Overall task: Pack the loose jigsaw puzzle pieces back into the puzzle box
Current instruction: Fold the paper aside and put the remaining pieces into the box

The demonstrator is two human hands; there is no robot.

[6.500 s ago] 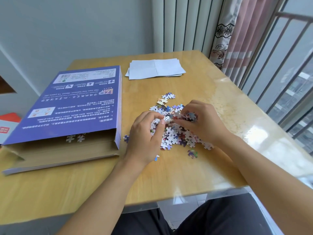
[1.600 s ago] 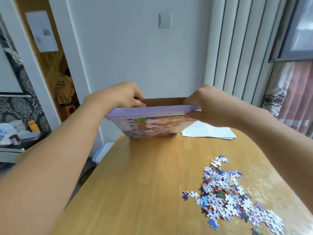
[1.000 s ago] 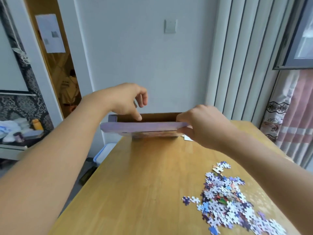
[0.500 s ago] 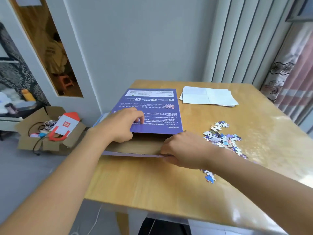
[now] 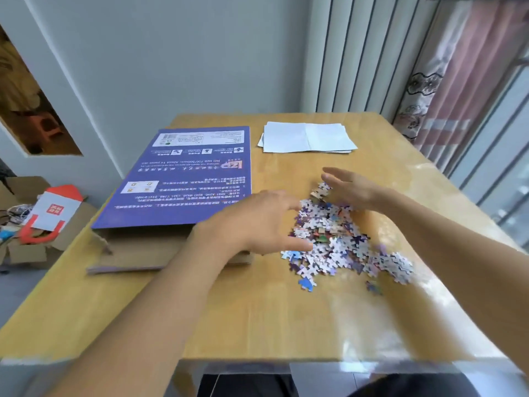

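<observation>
Hands, two: left hand [image 5: 259, 224] and right hand [image 5: 350, 190] spread, empty, over one puzzle pile [image 5: 332, 239].

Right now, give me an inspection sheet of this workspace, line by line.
Surface: light wooden table, glossy along its right side.
Job's things: flat purple cardboard puzzle box lying printed side up at the table's left, its near end open; heap of loose jigsaw puzzle pieces to its right, a few strays at the near edge.
Clutter: folded white paper sheets at the far side.
Hands: left hand and right hand both open, either side of the heap, holding nothing.
Cables: tangle of wires in the floor carton.
Surroundings: brown carton with a red-and-white paper bag on the floor at left; grey wall, vertical blinds, pink curtain.
</observation>
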